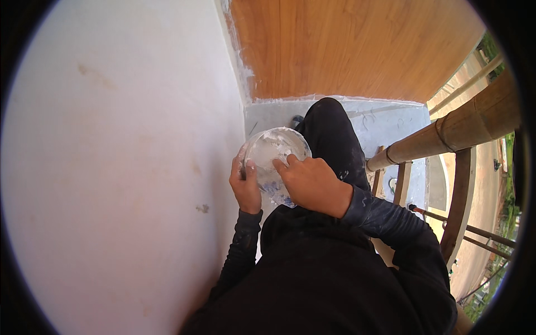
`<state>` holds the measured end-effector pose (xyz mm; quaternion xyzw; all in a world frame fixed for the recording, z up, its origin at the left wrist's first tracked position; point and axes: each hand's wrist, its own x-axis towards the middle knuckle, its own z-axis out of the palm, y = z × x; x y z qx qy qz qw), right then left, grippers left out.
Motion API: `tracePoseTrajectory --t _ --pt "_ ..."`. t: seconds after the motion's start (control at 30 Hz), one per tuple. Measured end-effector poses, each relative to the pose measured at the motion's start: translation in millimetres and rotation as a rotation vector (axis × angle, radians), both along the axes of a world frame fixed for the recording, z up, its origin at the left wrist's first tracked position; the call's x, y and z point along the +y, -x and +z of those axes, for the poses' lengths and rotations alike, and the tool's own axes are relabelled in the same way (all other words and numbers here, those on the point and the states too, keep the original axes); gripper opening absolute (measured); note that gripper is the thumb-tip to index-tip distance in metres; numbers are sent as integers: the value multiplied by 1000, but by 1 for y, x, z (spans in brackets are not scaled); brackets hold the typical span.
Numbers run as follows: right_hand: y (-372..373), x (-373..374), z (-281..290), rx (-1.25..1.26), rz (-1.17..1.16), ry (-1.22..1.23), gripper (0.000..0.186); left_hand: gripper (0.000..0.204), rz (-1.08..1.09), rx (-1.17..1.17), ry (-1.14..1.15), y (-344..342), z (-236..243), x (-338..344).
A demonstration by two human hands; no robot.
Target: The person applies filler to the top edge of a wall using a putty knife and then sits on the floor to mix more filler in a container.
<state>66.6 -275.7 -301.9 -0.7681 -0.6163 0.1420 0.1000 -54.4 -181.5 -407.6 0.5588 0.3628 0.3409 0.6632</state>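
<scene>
A round whitish tub [274,190] smeared with white paste and bluish marks is held at its left side by my left hand [248,187]. The fingers of that hand wrap over the rim, with paste on their tips. White paste [273,139] coats the inside of the tub. My right hand [314,183] is closed over the tub's near right part, its index finger bent down toward the inside. Whatever it grips, if anything, is hidden under the fingers. Beneath the tub, my knee in black trousers [335,128] is bent.
A white wall [123,167] with a few stains stands close on the left. Ahead is a wood-grain panel [357,44] with white smears along its edges. Bamboo poles [446,134] and wooden slats [460,195] run along the right, with ground and greenery beyond them.
</scene>
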Motion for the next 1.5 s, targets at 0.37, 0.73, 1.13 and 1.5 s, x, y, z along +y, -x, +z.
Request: tracePoseTrajectory --t 0.37,0.73,1.13,1.5 --pt "-10 3 -10 84 183 101 12 43 -33 -31 218 3 -21 -11" --pt "-48 -11 11 185 244 395 25 47 -77 -70 338 6 -42 -17" --pt "-97 -37 -1 1446 -209 337 23 49 -49 -154 309 7 -29 7" --pt "-73 -39 -25 1224 -207 129 22 52 -22 -94 305 15 -40 11"
